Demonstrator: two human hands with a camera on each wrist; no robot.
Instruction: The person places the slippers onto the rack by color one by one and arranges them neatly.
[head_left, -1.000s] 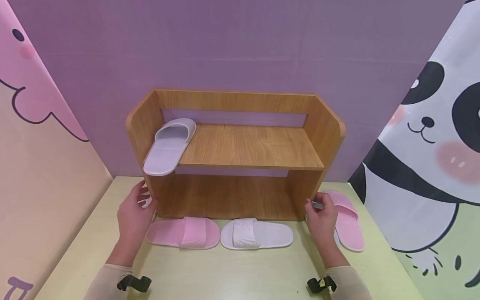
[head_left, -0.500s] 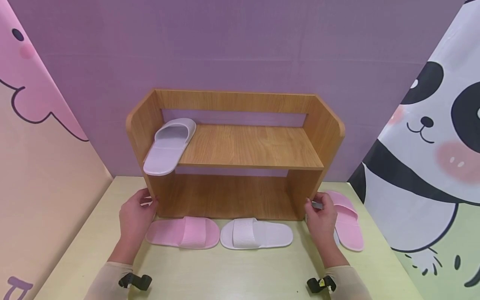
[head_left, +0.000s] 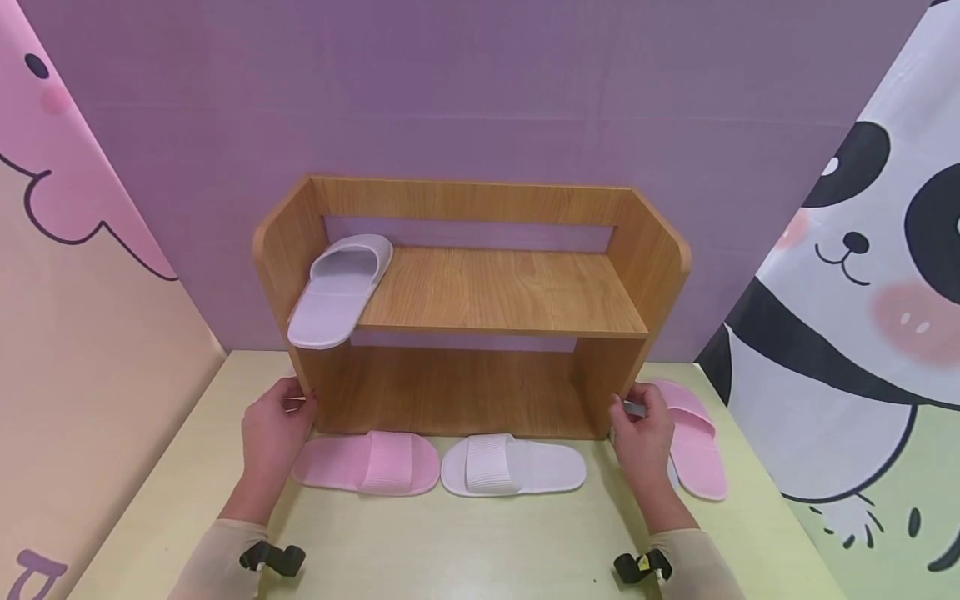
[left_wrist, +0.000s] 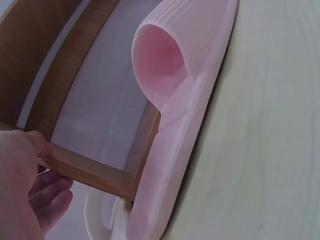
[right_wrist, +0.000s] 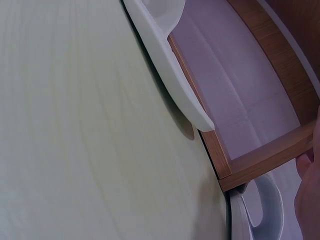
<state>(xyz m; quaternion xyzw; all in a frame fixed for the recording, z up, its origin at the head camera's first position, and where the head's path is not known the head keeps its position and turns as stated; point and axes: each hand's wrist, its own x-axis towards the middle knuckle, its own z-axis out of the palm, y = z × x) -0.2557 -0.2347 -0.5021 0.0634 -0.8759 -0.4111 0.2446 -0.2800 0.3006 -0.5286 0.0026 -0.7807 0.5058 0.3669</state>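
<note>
A two-tier wooden shelf (head_left: 487,287) stands against the purple backdrop. My left hand (head_left: 273,429) grips the lower front edge of its left side panel, the thumb (left_wrist: 40,142) on the inner side and the other fingers outside. On the opposite panel my right hand (head_left: 645,433) pinches the edge at a similar height; in the right wrist view that hand is mostly cut off. A pale lilac slipper (head_left: 330,304) lies at the upper tier's left end, its toe toward the back. Before the shelf lie a pink slipper (head_left: 360,464) and a white slipper (head_left: 547,468), set lengthwise.
Another pink slipper (head_left: 697,442) lies right of the shelf. A whitish slipper (right_wrist: 270,205) beside the right panel is mostly hidden by my hand in the head view. Left of the shelf, a white slipper (left_wrist: 95,212) shows partly. Patterned panels (head_left: 847,333) flank the table.
My left hand has shifted slightly right, its spread fingers drawing in around the left panel's edge. My right hand, the shelf and the slippers have stayed put.
</note>
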